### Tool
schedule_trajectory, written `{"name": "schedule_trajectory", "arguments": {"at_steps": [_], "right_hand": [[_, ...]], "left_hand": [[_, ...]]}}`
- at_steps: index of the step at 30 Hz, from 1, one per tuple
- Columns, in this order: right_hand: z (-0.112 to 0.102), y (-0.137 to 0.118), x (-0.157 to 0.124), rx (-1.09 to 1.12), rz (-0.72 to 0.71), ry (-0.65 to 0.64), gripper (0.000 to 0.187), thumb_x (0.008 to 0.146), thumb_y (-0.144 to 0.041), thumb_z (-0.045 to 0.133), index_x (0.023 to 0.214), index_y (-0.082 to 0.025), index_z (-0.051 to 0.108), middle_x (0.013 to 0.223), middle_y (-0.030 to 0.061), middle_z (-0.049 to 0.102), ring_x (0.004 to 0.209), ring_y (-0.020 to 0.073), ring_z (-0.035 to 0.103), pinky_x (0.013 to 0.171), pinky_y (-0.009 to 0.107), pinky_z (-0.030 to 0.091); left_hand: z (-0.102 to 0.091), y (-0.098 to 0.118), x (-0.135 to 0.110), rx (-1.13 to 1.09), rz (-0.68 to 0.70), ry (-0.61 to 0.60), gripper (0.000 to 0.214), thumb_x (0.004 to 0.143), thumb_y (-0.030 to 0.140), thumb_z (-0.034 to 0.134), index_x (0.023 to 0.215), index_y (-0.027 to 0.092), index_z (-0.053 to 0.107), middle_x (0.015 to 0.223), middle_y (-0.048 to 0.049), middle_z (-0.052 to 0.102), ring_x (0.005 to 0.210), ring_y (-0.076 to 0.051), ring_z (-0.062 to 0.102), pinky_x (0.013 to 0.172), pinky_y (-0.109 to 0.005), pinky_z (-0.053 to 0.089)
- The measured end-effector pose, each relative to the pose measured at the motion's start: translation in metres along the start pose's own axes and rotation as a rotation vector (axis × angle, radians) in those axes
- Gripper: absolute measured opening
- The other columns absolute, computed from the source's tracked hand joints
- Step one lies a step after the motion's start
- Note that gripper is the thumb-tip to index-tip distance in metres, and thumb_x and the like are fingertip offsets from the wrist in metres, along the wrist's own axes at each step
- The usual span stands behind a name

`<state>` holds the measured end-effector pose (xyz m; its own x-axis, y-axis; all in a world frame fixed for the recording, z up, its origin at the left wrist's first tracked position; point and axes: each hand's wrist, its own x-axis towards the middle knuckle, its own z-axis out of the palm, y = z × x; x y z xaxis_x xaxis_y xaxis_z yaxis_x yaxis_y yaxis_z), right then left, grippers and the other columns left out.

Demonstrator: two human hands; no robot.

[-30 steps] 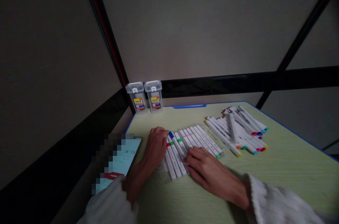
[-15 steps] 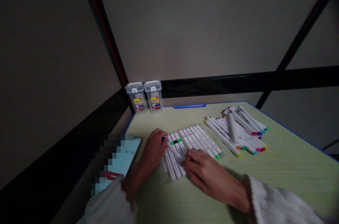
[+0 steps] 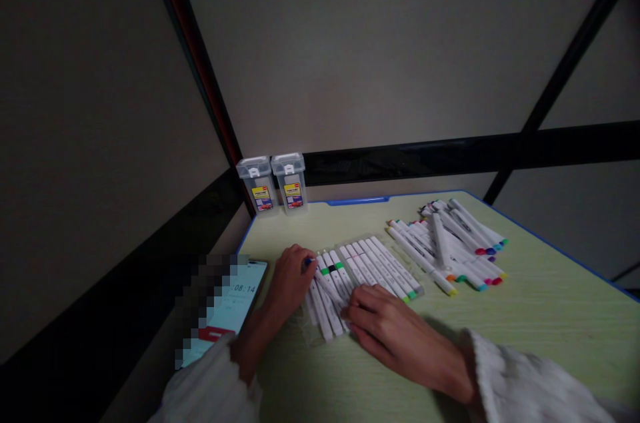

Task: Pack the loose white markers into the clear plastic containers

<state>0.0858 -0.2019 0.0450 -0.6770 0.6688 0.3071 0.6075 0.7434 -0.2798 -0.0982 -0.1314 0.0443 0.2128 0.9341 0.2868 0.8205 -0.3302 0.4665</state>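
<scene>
A row of white markers [image 3: 370, 266] with coloured caps lies side by side in clear plastic on the pale green table [image 3: 550, 316]. My left hand [image 3: 290, 280] rests at the row's left end, fingers curled round the blue-capped marker [image 3: 320, 280], which sits slantwise across the others. My right hand [image 3: 387, 326] lies on the near ends of the row, its fingertips touching the same marker's lower end. Both wrists wear white fleecy sleeves.
A loose heap of markers [image 3: 453, 243] lies at the table's right rear. Two clear plastic boxes [image 3: 273, 183] with yellow labels stand at the back left corner. A phone [image 3: 230, 303] with a lit screen leans off the table's left edge. Dark bars frame the walls.
The blue-capped marker has been lifted out of line and turned slantwise across the row. My left fingers closed round its cap end and my right hand shifted slightly left.
</scene>
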Motion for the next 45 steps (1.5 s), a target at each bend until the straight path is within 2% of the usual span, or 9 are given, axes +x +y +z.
{"name": "schedule_trajectory", "arguments": {"at_steps": [7, 12, 17, 22, 27, 35, 40, 45], "right_hand": [[-0.001, 0.000, 0.001, -0.005, 0.010, -0.037, 0.019, 0.087, -0.015, 0.038, 0.086, -0.017, 0.057, 0.083, 0.0046, 0.054, 0.080, 0.0171, 0.049, 0.072, 0.032, 0.039], [0.000, -0.001, 0.000, 0.012, -0.018, -0.030, 0.020, 0.089, -0.017, 0.037, 0.084, -0.017, 0.056, 0.081, 0.0041, 0.054, 0.078, 0.0160, 0.049, 0.071, 0.030, 0.040], [0.000, -0.002, 0.000, 0.001, -0.028, -0.047, 0.020, 0.089, -0.020, 0.037, 0.088, -0.017, 0.057, 0.084, 0.0047, 0.055, 0.079, 0.0166, 0.050, 0.073, 0.031, 0.041], [0.000, -0.003, 0.000, -0.019, -0.030, -0.070, 0.019, 0.089, -0.020, 0.038, 0.094, -0.017, 0.056, 0.086, 0.0044, 0.056, 0.082, 0.0177, 0.051, 0.074, 0.033, 0.041], [-0.001, -0.003, 0.000, -0.015, -0.023, -0.085, 0.018, 0.089, -0.020, 0.039, 0.097, -0.018, 0.056, 0.086, 0.0043, 0.056, 0.082, 0.0181, 0.052, 0.074, 0.034, 0.042], [-0.001, -0.003, 0.001, -0.005, -0.012, -0.082, 0.020, 0.088, -0.019, 0.039, 0.101, -0.017, 0.055, 0.088, 0.0050, 0.057, 0.082, 0.0187, 0.052, 0.075, 0.035, 0.042], [0.001, -0.002, -0.001, 0.003, -0.021, -0.063, 0.021, 0.087, -0.018, 0.040, 0.104, -0.017, 0.053, 0.089, 0.0051, 0.057, 0.083, 0.0189, 0.051, 0.075, 0.036, 0.042], [0.001, -0.002, -0.002, -0.006, -0.029, -0.060, 0.022, 0.087, -0.017, 0.039, 0.104, -0.017, 0.054, 0.087, 0.0051, 0.057, 0.082, 0.0190, 0.051, 0.075, 0.036, 0.042]], "left_hand": [[-0.002, 0.004, 0.002, -0.104, -0.027, -0.014, 0.011, 0.074, 0.012, 0.049, 0.075, 0.014, 0.060, 0.079, -0.0038, 0.059, 0.077, -0.015, 0.055, 0.073, -0.027, 0.043], [-0.001, 0.002, 0.003, -0.189, -0.064, 0.035, 0.012, 0.074, 0.012, 0.048, 0.075, 0.015, 0.060, 0.075, -0.0019, 0.060, 0.074, -0.014, 0.055, 0.070, -0.026, 0.044], [0.002, -0.001, 0.005, -0.395, -0.145, 0.063, 0.016, 0.071, 0.014, 0.049, 0.083, 0.013, 0.059, 0.075, -0.0018, 0.058, 0.064, -0.012, 0.056, 0.056, -0.022, 0.046], [0.003, -0.003, 0.007, -0.615, -0.249, 0.083, 0.014, 0.066, 0.017, 0.053, 0.079, 0.014, 0.056, 0.073, 0.0016, 0.055, 0.052, -0.008, 0.053, 0.046, -0.019, 0.042], [0.003, -0.006, 0.008, -0.643, -0.275, 0.090, 0.010, 0.064, 0.023, 0.056, 0.069, 0.014, 0.054, 0.065, 0.0021, 0.057, 0.056, -0.011, 0.056, 0.050, -0.020, 0.043], [0.004, -0.005, 0.010, -0.763, -0.244, 0.156, 0.012, 0.062, 0.025, 0.059, 0.066, 0.014, 0.056, 0.063, -0.0008, 0.063, 0.063, -0.014, 0.059, 0.060, -0.024, 0.046], [-0.005, -0.009, 0.012, -0.753, -0.269, 0.273, 0.014, 0.060, 0.026, 0.061, 0.066, 0.014, 0.059, 0.064, -0.0013, 0.064, 0.064, -0.014, 0.060, 0.061, -0.024, 0.046], [-0.015, -0.013, 0.014, -0.769, -0.299, 0.266, 0.014, 0.058, 0.027, 0.063, 0.062, 0.013, 0.062, 0.062, -0.0032, 0.066, 0.061, -0.015, 0.061, 0.059, -0.025, 0.047]]}}
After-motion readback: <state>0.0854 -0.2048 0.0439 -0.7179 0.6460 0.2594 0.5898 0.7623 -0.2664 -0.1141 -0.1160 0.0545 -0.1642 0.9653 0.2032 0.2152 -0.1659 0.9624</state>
